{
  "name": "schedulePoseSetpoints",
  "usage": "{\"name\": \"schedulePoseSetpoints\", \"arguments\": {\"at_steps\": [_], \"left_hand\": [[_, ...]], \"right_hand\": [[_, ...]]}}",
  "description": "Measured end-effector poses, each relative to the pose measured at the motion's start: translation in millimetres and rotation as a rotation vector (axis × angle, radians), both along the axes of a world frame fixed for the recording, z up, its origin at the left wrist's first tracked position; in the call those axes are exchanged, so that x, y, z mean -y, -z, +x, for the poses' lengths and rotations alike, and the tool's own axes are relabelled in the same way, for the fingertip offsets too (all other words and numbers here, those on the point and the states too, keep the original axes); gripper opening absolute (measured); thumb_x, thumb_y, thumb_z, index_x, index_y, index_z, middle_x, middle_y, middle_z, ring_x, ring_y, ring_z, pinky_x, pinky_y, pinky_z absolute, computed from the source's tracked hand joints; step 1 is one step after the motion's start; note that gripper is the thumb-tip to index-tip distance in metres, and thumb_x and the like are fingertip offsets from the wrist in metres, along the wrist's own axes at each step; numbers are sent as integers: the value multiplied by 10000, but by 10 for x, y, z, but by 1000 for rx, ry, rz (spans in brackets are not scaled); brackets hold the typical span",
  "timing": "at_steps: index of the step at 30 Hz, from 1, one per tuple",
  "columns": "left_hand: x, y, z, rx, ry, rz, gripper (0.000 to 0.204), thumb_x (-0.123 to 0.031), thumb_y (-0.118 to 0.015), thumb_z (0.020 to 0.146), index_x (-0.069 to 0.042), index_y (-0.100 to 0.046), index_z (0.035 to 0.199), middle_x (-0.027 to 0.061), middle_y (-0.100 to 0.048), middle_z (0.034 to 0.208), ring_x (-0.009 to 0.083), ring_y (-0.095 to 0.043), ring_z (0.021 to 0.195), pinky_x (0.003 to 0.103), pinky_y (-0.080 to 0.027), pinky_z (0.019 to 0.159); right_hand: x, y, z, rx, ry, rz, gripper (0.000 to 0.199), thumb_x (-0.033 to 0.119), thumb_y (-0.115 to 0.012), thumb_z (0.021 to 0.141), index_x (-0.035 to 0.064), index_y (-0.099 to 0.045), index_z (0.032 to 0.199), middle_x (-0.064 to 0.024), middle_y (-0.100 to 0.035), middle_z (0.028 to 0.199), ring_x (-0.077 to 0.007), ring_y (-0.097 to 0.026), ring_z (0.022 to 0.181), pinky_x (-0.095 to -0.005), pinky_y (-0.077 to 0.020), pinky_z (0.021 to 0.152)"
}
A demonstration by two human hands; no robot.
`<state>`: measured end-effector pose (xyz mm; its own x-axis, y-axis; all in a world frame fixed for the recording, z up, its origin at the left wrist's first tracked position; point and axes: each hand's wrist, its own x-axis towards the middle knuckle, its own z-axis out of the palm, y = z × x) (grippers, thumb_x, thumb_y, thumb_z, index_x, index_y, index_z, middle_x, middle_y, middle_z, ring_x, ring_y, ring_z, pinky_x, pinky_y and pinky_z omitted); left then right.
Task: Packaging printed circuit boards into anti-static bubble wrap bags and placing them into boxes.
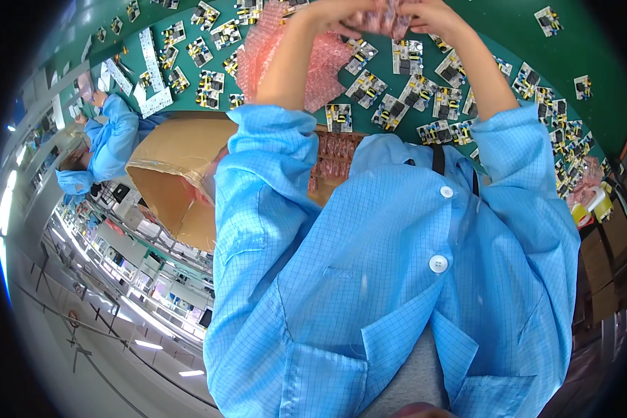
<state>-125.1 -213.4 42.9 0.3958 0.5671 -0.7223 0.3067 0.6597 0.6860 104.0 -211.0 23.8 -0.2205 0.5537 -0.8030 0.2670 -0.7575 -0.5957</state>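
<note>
At the top edge of the head view, my left hand and my right hand meet around a pink bubble-wrap bundle. Fingers of both hands are closed on it; what the wrap contains cannot be made out. Just left of the bundle, a heap of pink bubble wrap lies on the green table, partly behind my left forearm. Small circuit boards with yellow and black parts are spread beneath and around my hands. Blue sleeves are pushed up on both forearms.
An open cardboard box stands at the table's near edge, left of my body. Close to my torso, another box holds rows of pink-wrapped pieces. White strips lie at left, near a co-worker in blue. A yellow-and-white object sits at right.
</note>
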Motion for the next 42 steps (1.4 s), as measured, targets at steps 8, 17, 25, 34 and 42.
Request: {"name": "schedulePoseSetpoints", "arguments": {"at_steps": [8,17,25,34,42], "left_hand": [[175,242,-137,-781,429,424,581,-519,-726,839,11,-672,1070,261,-703,946,429,-691,819,479,-571,754],[657,50,336,-904,179,755,370,-285,-607,911,74,-554,988,296,-679,844,449,-680,850,512,-547,776],[837,-96,232,-911,-43,1021,424,-269,-693,819,55,-576,1067,271,-641,961,432,-632,969,504,-525,832],[1070,-438,-710,-1068,-39,825,688,-187,-722,780,-303,-518,1427,79,-678,945,294,-669,865,420,-530,787],[1021,-906,-550,-558,-234,544,147,-63,-719,888,-1,-588,863,-2,-596,780,48,-516,736,241,-419,665]], "right_hand": [[183,394,-29,46,-344,263,425,231,-636,939,-2,-564,1287,-82,-693,1126,-198,-677,990,-315,-550,825],[430,92,83,365,-189,575,387,276,-626,867,3,-645,1140,-238,-705,1010,-304,-700,941,-409,-527,836],[851,-76,875,11,9,420,481,246,-606,953,-27,-521,1340,-115,-697,1152,-159,-666,967,-293,-522,861],[1152,-106,3346,305,622,380,430,180,-661,929,-43,-539,1276,-145,-685,1163,-186,-665,984,-294,-541,841],[713,478,5006,885,656,327,819,358,-855,742,-108,-477,1298,-166,-646,1124,-222,-637,972,-352,-551,805]]}}
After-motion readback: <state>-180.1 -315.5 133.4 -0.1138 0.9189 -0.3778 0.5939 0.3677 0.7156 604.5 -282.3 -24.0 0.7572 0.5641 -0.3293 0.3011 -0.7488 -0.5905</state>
